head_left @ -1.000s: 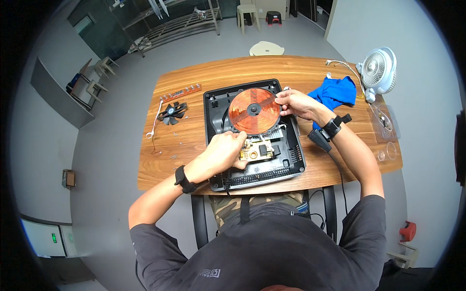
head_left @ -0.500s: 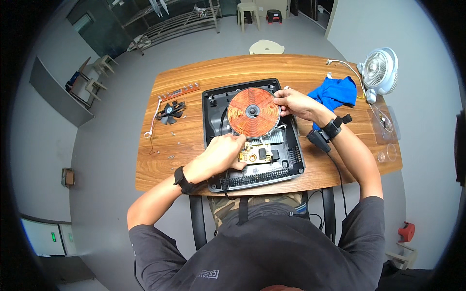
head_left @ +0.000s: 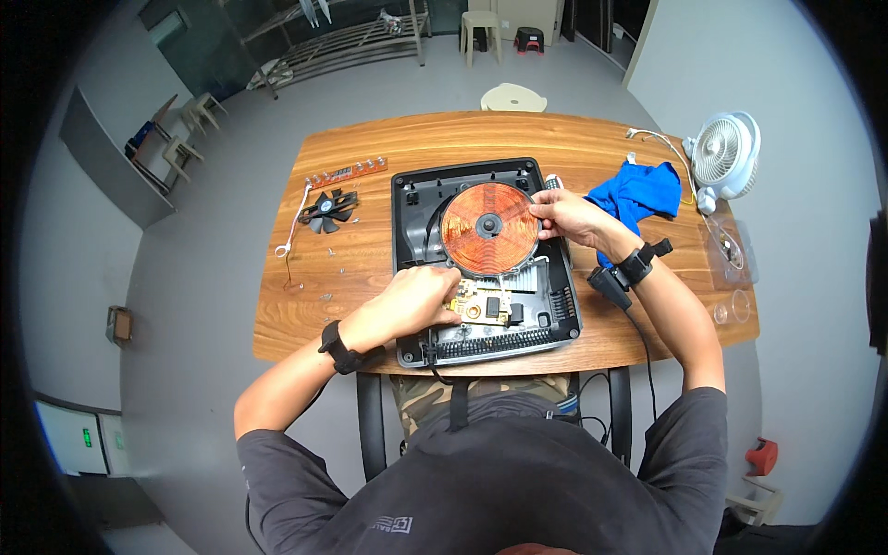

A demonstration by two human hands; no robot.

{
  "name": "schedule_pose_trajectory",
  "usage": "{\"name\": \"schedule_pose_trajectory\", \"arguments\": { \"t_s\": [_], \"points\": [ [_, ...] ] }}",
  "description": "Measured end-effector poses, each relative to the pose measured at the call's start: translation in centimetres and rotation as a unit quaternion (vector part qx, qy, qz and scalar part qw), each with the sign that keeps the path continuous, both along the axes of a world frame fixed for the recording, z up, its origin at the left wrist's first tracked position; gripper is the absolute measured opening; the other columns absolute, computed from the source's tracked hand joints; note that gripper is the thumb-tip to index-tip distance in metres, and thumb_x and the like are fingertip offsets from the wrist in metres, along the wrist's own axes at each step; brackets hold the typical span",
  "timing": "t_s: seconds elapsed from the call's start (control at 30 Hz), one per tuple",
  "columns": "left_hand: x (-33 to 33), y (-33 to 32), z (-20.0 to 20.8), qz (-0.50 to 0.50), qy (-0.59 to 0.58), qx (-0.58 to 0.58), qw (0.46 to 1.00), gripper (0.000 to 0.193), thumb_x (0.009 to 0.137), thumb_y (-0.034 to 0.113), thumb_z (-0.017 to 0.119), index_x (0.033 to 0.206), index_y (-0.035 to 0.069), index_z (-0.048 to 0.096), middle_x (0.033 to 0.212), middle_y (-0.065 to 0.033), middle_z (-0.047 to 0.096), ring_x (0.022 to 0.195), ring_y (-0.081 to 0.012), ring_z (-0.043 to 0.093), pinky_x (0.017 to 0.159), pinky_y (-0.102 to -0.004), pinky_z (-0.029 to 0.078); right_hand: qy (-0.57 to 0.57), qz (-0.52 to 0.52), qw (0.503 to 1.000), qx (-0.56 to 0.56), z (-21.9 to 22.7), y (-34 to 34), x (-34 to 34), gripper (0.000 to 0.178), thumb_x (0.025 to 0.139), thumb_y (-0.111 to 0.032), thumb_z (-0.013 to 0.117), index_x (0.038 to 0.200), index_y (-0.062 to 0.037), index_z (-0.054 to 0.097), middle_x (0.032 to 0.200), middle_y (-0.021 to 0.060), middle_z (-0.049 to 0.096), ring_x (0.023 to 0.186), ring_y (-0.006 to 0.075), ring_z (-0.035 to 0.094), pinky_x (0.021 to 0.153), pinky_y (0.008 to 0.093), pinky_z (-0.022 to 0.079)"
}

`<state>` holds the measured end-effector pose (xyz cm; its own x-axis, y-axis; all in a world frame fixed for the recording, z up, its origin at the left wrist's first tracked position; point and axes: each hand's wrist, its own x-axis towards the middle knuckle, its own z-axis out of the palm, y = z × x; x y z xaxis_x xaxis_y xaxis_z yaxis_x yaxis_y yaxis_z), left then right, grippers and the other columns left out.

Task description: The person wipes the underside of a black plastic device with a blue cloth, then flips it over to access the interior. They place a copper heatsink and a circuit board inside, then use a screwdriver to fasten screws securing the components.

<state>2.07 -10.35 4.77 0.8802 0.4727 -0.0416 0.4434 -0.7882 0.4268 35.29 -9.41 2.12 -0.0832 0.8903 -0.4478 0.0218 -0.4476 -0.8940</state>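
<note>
A black open-topped induction cooker housing (head_left: 404, 217) lies on the wooden table in front of me. Over its far part sits a round copper coil (head_left: 472, 245) with a dark centre. My right hand (head_left: 572, 218) pinches the coil's right rim between thumb and fingers. Nearer to me is a yellowish circuit board (head_left: 474, 312) with dark components and a ribbed metal heat sink (head_left: 525, 280) behind it. My left hand (head_left: 421, 301) has closed on the board's left edge, thumb low and fingers by the coil's near rim. Its fingertips are partly hidden.
A small black fan (head_left: 327, 213), a strip circuit board (head_left: 346, 173) and several loose screws lie on the left. On the right are a blue cloth (head_left: 636, 192), a black handheld tool with a cord (head_left: 610, 287), a white desk fan (head_left: 723, 153) and a clear tray (head_left: 731, 252).
The whole view has shifted slightly, so the table and housing appear a little lower. Both hands keep about the same places on the coil and the board.
</note>
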Motion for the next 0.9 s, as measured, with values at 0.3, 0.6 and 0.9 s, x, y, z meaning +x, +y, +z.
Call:
{"name": "schedule_pose_trajectory", "arguments": {
  "t_s": [0.3, 0.6, 0.9],
  "points": [
    [-2.5, 1.7, 0.3, 0.024, -0.085, -0.088, 0.992, 0.015, 0.093, 0.013, 0.072, 0.096, -0.001, 0.066, 0.100, -0.0197, 0.076, 0.093, -0.0389, 0.073, 0.081, -0.0446, 0.058, -0.182, 0.087, 0.978, 0.055, 0.1, 0.2, 0.4, 0.021, 0.104, -0.016, 0.065, 0.116, 0.0022, 0.063, 0.086, 0.0034, 0.063, 0.062, 0.0090, 0.058, 0.056, 0.0236, 0.053],
    [-6.0, 2.3, 1.2, 0.027, -0.085, -0.090, 0.992, 0.022, 0.089, 0.005, 0.068, 0.111, 0.000, 0.067, 0.102, -0.0158, 0.074, 0.095, -0.0302, 0.073, 0.084, -0.0408, 0.058, -0.410, 0.093, 0.890, 0.177, 0.4, -0.8, -1.0, 0.052, 0.095, -0.024, 0.074, 0.130, 0.0117, 0.060, 0.114, 0.0278, 0.073, 0.106, 0.0359, 0.072, 0.093, 0.0427, 0.057],
    [-6.6, -0.1, 0.8, -0.019, -0.083, -0.173, 0.981, 0.042, 0.086, 0.004, 0.074, 0.128, 0.005, 0.070, 0.098, -0.0133, 0.075, 0.090, -0.0279, 0.074, 0.082, -0.0397, 0.059, -0.409, 0.148, 0.809, 0.396, 4.4, -4.5, -4.4, 0.024, 0.094, -0.016, 0.075, 0.107, -0.0008, 0.062, 0.098, 0.0145, 0.061, 0.088, 0.0297, 0.065, 0.080, 0.0399, 0.054]
  ]
}}
